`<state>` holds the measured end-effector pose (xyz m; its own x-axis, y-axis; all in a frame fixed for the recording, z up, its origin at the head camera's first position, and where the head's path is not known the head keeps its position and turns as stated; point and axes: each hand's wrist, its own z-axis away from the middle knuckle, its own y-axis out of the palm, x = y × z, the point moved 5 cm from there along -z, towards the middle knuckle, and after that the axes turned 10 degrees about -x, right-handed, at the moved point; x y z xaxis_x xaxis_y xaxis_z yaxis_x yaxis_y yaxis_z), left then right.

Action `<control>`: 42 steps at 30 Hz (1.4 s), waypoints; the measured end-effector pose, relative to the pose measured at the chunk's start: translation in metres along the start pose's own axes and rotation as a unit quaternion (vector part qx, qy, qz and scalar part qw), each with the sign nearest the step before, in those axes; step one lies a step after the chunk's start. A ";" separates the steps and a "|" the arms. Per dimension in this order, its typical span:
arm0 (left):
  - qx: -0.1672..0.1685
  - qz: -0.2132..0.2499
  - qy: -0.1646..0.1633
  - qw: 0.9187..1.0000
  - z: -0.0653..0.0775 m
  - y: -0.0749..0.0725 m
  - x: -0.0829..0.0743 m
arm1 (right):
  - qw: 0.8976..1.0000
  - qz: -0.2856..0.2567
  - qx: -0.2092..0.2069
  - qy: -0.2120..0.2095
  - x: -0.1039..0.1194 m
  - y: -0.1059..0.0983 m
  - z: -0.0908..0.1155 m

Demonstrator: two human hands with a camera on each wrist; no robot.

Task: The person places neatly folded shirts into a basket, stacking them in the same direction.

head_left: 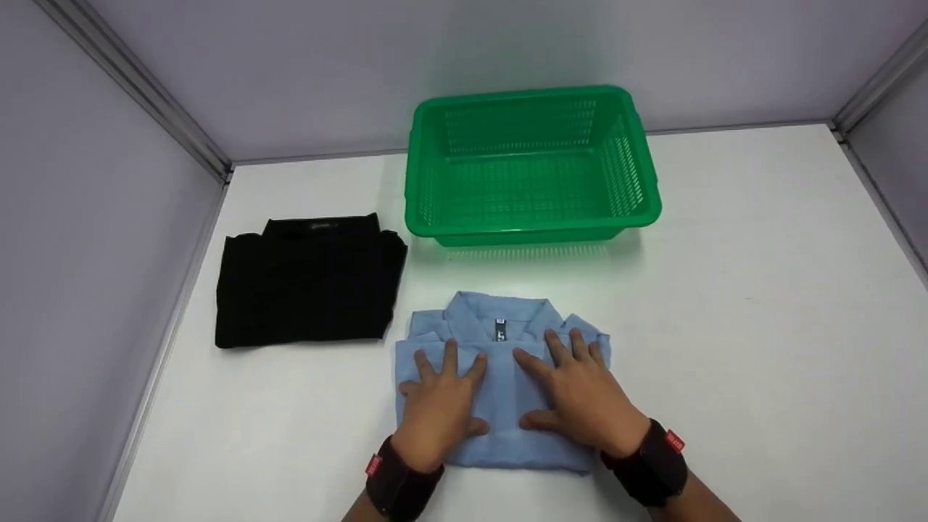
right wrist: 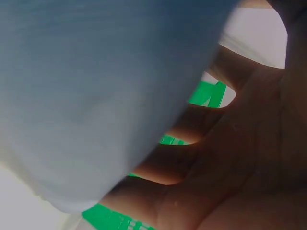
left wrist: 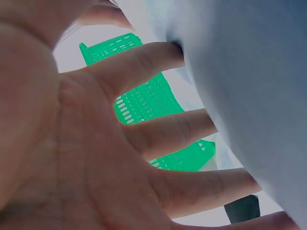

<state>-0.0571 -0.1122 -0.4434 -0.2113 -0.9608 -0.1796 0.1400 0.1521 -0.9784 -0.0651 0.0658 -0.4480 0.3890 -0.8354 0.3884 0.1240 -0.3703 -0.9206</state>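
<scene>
A light blue collared shirt (head_left: 500, 435), folded into a rough rectangle, lies on the white table with its collar toward the back. My left hand (head_left: 438, 406) rests on its left half, fingers spread. On the right half lies my right hand (head_left: 587, 399), its fingers also spread. Both thumbs point inward across the cloth. In the left wrist view, the fingertips of the left hand (left wrist: 129, 129) touch the blue cloth (left wrist: 254, 86). The right wrist view has the right hand (right wrist: 216, 158) against the same cloth (right wrist: 96, 96), which hides its fingertips.
A green plastic basket (head_left: 533, 235) with slotted sides stands behind the shirt near the back wall, nothing in it. To the left lies a folded black garment (head_left: 308, 290) with a collar. Walls border the white table (head_left: 761, 326) at the back and both sides.
</scene>
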 end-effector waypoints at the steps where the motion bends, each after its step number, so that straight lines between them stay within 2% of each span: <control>1: 0.002 0.002 0.001 1.000 -0.002 0.001 -0.002 | 1.000 0.000 0.003 0.003 -0.003 0.000 0.000; 8: 0.015 -0.005 0.015 1.000 -0.015 0.005 -0.011 | 1.000 0.000 0.010 0.027 -0.018 -0.003 -0.004; 15: 0.000 -0.031 0.039 0.999 -0.015 -0.003 -0.012 | 1.000 0.007 0.002 0.024 -0.018 -0.014 -0.003; 21: 0.008 -0.025 0.045 0.999 -0.014 -0.001 -0.010 | 1.000 -0.007 0.002 0.030 -0.022 -0.013 -0.001; 27: -0.008 -0.014 0.053 0.998 -0.014 0.002 -0.004 | 0.999 -0.025 0.005 0.032 -0.028 -0.012 -0.006; 34: -0.030 -0.018 0.070 0.997 -0.025 -0.009 -0.005 | 0.999 -0.030 -0.010 0.034 -0.037 -0.023 -0.014; 38: -0.026 0.015 0.078 0.996 -0.026 -0.010 -0.001 | 0.998 -0.045 -0.014 0.031 -0.046 -0.024 -0.014; 42: -0.008 0.083 0.060 0.995 -0.025 -0.017 0.009 | 0.998 -0.055 -0.025 0.027 -0.051 -0.033 -0.008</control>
<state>-0.0857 -0.1172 -0.4309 -0.2997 -0.8877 -0.3496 0.1668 0.3120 -0.9353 -0.0964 0.1167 -0.4373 0.3264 -0.8084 0.4899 0.1165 -0.4799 -0.8696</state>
